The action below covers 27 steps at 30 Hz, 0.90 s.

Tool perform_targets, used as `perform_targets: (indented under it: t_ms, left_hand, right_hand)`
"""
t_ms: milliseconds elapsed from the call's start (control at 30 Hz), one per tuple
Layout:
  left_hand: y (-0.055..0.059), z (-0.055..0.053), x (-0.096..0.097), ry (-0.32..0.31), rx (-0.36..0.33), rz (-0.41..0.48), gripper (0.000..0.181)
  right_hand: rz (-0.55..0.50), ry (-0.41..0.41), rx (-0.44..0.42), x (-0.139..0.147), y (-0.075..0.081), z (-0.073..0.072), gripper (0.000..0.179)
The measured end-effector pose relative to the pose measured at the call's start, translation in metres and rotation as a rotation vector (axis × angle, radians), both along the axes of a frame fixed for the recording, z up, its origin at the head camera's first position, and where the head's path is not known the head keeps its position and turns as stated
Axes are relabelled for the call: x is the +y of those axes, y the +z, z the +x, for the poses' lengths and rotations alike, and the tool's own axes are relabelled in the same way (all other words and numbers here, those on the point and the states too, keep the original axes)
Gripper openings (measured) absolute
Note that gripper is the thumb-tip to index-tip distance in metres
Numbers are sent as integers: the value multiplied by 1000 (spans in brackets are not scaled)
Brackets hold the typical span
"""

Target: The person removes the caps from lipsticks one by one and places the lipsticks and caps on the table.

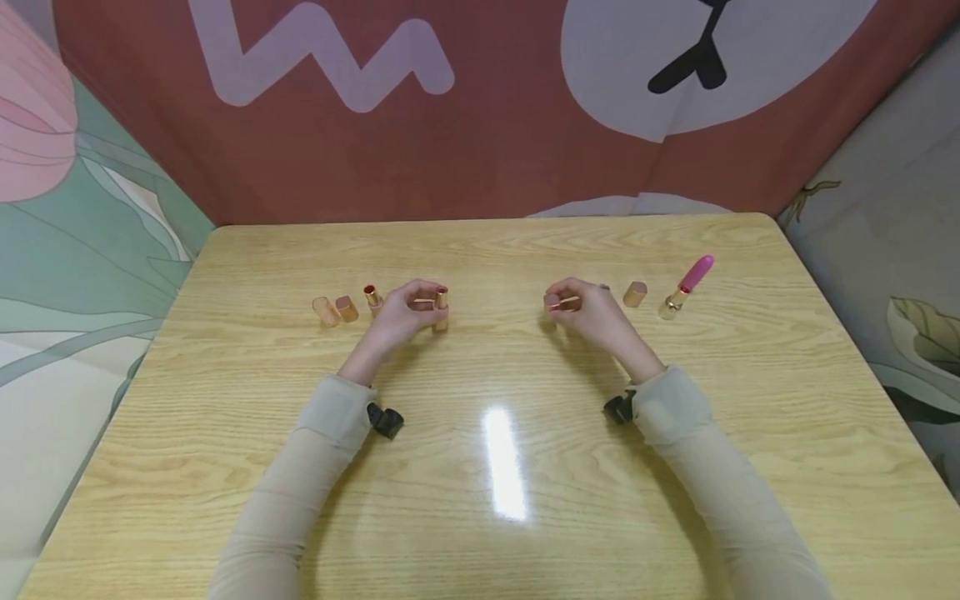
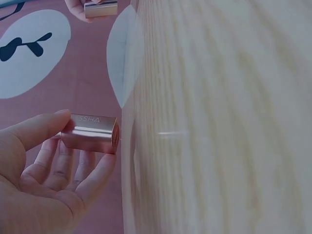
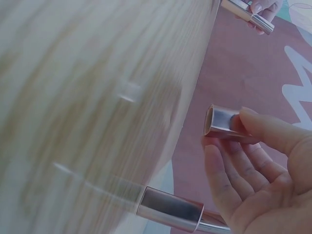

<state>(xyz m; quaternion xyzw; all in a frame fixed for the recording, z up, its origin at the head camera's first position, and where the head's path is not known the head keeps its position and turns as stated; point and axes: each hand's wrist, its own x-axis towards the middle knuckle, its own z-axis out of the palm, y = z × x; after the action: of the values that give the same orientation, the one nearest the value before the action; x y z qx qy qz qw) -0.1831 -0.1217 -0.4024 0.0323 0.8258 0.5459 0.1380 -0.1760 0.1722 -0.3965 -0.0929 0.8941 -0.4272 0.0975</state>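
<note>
Near the table's middle, my left hand pinches a rose-gold lipstick tube held upright. Close up in the left wrist view, the tube bears raised lettering, with the thumb on one side and fingertips on the other. Across from it, my right hand holds a small rose-gold cap between thumb and fingers. The right wrist view shows this cap with its hollow end towards the tabletop. A gap separates the two hands.
Left of the left hand stand a translucent cap, a rose-gold cap and a red-topped lipstick. To the right are another cap and a clear-based gold tube with a pink rounded piece behind it. All are on the wooden table.
</note>
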Motion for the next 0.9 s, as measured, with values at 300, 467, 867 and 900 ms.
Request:
perform_targets:
  t_ms: [300, 467, 867, 900]
  left_hand:
    - [0, -2, -4, 9, -14, -10, 41]
    - [-1, -2, -5, 9, -9, -2, 39]
    - [-3, -1, -7, 7, -17, -21, 37]
    - [-4, -1, -8, 6, -16, -25, 37]
  right_hand:
    - [28, 10, -24, 2, -2, -2, 28]
    - [41, 18, -47, 2, -3, -3, 26]
    - [61, 43, -84, 1, -5, -3, 23]
    - [61, 45, -83, 1, -5, -3, 23]
